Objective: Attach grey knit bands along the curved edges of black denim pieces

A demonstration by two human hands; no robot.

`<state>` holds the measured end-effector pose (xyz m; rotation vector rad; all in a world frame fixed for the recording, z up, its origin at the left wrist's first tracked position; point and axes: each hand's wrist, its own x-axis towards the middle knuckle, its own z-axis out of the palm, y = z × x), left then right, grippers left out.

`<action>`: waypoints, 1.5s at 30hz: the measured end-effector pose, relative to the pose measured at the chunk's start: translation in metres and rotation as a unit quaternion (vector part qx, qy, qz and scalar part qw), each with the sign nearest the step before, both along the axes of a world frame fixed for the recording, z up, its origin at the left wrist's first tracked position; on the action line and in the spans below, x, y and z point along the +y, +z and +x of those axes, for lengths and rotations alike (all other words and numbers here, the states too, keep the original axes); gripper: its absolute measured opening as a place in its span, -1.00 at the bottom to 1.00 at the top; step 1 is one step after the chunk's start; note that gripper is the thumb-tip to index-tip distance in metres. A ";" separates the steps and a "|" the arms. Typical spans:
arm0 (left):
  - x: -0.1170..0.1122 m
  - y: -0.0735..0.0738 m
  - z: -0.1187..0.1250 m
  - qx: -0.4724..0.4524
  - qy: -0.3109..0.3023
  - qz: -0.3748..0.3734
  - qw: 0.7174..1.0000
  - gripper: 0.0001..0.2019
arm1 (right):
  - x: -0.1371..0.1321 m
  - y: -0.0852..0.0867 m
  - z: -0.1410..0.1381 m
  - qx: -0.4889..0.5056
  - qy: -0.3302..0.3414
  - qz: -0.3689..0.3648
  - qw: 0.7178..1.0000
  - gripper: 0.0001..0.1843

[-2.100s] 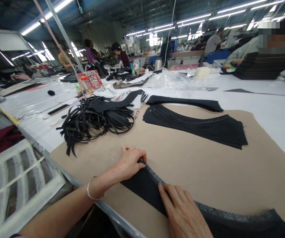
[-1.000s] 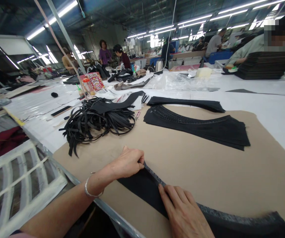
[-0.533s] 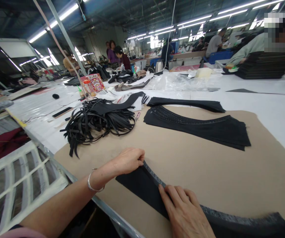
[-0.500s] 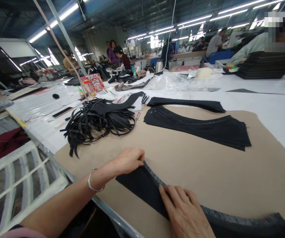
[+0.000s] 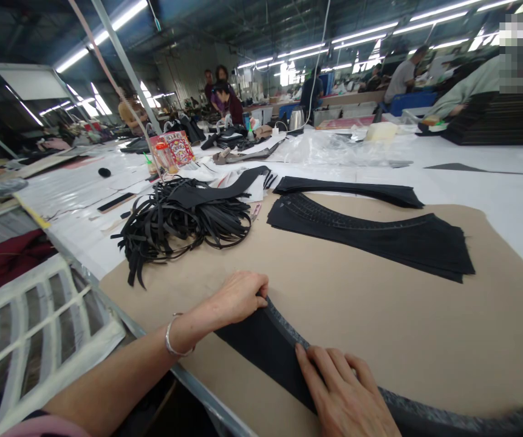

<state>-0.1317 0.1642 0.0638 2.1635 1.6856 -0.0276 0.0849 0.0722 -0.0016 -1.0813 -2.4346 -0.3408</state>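
Observation:
A long black fabric piece (image 5: pixel 268 358) with a curved, grey-speckled edge strip (image 5: pixel 291 328) lies on a tan sheet (image 5: pixel 398 321). At the far left end of that edge, my left hand (image 5: pixel 240 297) is closed, thumb and fingers pinching the fabric. My right hand (image 5: pixel 345 388) rests on the middle of the piece, its fingers stretched along the strip and pressing it down. Beyond them lies a stack of curved black fabric pieces (image 5: pixel 370 240), with a narrower black stack (image 5: pixel 347 191) behind it.
A heap of black strips (image 5: pixel 183 221) sits at the left of the sheet, near a small cutter (image 5: pixel 256 211). Farther back are a red patterned box (image 5: pixel 180 147) and clear plastic film (image 5: pixel 329 149). A co-worker's sleeve (image 5: pixel 471 85) shows behind a tall dark stack (image 5: pixel 498 121).
The view has shifted slightly. Both hands keep nearly the same places on the black fabric piece, the left still pinching its end and the right still flat on it.

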 end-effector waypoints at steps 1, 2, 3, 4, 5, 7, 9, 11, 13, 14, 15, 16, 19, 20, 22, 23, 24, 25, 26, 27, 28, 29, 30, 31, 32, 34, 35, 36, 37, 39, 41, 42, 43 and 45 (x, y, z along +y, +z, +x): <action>0.000 0.000 0.000 0.000 0.001 0.001 1.000 -0.94 | 0.001 0.001 0.000 0.002 0.000 -0.002 1.000 -0.52; 0.000 0.000 0.000 0.001 0.003 0.002 1.000 -0.94 | 0.001 0.001 0.000 0.004 0.000 -0.005 1.000 -0.53; 0.000 0.000 0.001 0.002 0.005 0.003 1.000 -0.94 | 0.002 0.002 0.000 0.004 -0.001 -0.009 1.000 -0.54; 0.000 0.001 0.001 0.002 0.007 0.004 1.000 -0.93 | 0.003 0.003 0.000 0.004 -0.002 -0.013 1.000 -0.55; 0.000 0.001 0.001 0.002 0.010 0.004 1.000 -0.93 | 0.004 0.004 -0.001 0.006 -0.003 -0.016 1.000 -0.55; 0.000 0.001 0.001 0.000 0.013 0.007 1.000 -0.91 | 0.007 0.007 -0.007 0.011 -0.005 -0.021 1.000 -0.51; -0.002 0.000 0.001 -0.005 0.017 0.015 1.000 -0.89 | 0.009 0.011 -0.017 0.017 -0.002 -0.024 1.000 -0.43; -0.003 -0.001 0.000 -0.013 0.020 0.025 0.999 -0.86 | 0.012 0.014 -0.031 0.018 -0.003 -0.038 0.999 -0.37; -0.005 -0.003 -0.002 -0.020 0.024 0.033 0.999 -0.85 | 0.014 0.015 -0.044 0.013 -0.014 -0.057 0.998 -0.38; -0.006 -0.004 -0.003 -0.024 0.026 0.036 0.999 -0.86 | 0.015 0.015 -0.049 0.010 -0.023 -0.065 0.998 -0.39; -0.006 -0.006 -0.005 -0.029 0.029 0.038 0.998 -0.88 | 0.016 0.014 -0.054 0.006 -0.029 -0.071 0.997 -0.41; -0.006 -0.007 -0.007 -0.038 0.034 0.038 0.998 -0.91 | 0.017 0.013 -0.057 0.002 -0.033 -0.077 0.997 -0.43; -0.006 -0.008 -0.013 -0.084 0.052 0.027 0.995 -0.94 | 0.018 0.009 -0.059 0.000 -0.037 -0.084 0.996 -0.44; -0.005 -0.008 -0.014 -0.102 0.060 0.021 0.993 -0.93 | 0.019 0.008 -0.059 0.001 -0.036 -0.085 0.996 -0.45; -0.004 -0.008 -0.016 -0.127 0.074 0.017 0.989 -0.91 | 0.019 0.008 -0.057 0.006 -0.036 -0.086 0.996 -0.45; -0.003 -0.007 -0.016 -0.134 0.082 0.018 0.987 -0.89 | 0.019 0.009 -0.057 0.007 -0.036 -0.086 0.996 -0.45; -0.002 -0.007 -0.016 -0.138 0.089 0.021 0.986 -0.86 | 0.020 0.009 -0.056 0.009 -0.036 -0.088 0.995 -0.45; -0.002 -0.007 -0.016 -0.140 0.094 0.025 0.985 -0.84 | 0.020 0.010 -0.056 0.010 -0.038 -0.090 0.995 -0.45; -0.001 -0.007 -0.016 -0.140 0.097 0.028 0.985 -0.83 | 0.020 0.011 -0.056 0.011 -0.039 -0.092 0.995 -0.46; 0.000 -0.007 -0.016 -0.139 0.099 0.028 0.985 -0.84 | 0.020 0.012 -0.057 0.012 -0.039 -0.093 0.995 -0.47; 0.000 -0.008 -0.016 -0.139 0.100 0.029 0.985 -0.86 | 0.021 0.013 -0.057 0.012 -0.039 -0.094 0.995 -0.48; 0.001 -0.009 -0.016 -0.139 0.100 0.028 0.985 -0.88 | 0.021 0.014 -0.058 0.012 -0.039 -0.095 0.995 -0.48; 0.001 -0.010 -0.016 -0.140 0.100 0.028 0.985 -0.89 | 0.021 0.014 -0.058 0.011 -0.039 -0.095 0.995 -0.48; 0.001 -0.011 -0.017 -0.141 0.100 0.026 0.985 -0.90 | 0.021 0.014 -0.058 0.010 -0.039 -0.094 0.995 -0.48; 0.002 -0.012 -0.018 -0.143 0.099 0.025 0.985 -0.90 | 0.021 0.014 -0.058 0.010 -0.039 -0.094 0.995 -0.48; 0.002 -0.014 -0.019 -0.145 0.098 0.022 0.984 -0.88 | 0.021 0.013 -0.058 0.012 -0.041 -0.088 0.995 -0.47; 0.003 -0.014 -0.020 -0.145 0.098 0.022 0.984 -0.88 | 0.021 0.013 -0.057 0.013 -0.041 -0.085 0.995 -0.46; 0.003 -0.015 -0.020 -0.145 0.098 0.022 0.984 -0.87 | 0.020 0.012 -0.057 0.014 -0.040 -0.082 0.996 -0.46; 0.003 -0.015 -0.020 -0.145 0.098 0.023 0.984 -0.87 | 0.020 0.012 -0.057 0.015 -0.040 -0.081 0.996 -0.45; 0.004 -0.016 -0.021 -0.144 0.098 0.024 0.984 -0.86 | 0.021 0.011 -0.057 0.017 -0.038 -0.079 0.996 -0.44; 0.005 -0.018 -0.020 -0.145 0.100 0.026 0.984 -0.86 | 0.021 0.010 -0.057 0.019 -0.035 -0.074 0.996 -0.44; 0.006 -0.019 -0.021 -0.145 0.100 0.027 0.984 -0.86 | 0.021 0.010 -0.057 0.020 -0.033 -0.071 0.997 -0.44; 0.006 -0.020 -0.021 -0.147 0.101 0.029 0.984 -0.87 | 0.021 0.010 -0.057 0.019 -0.031 -0.069 0.997 -0.44; 0.006 -0.022 -0.021 -0.150 0.104 0.033 0.983 -0.88 | 0.021 0.009 -0.056 0.016 -0.027 -0.068 0.997 -0.44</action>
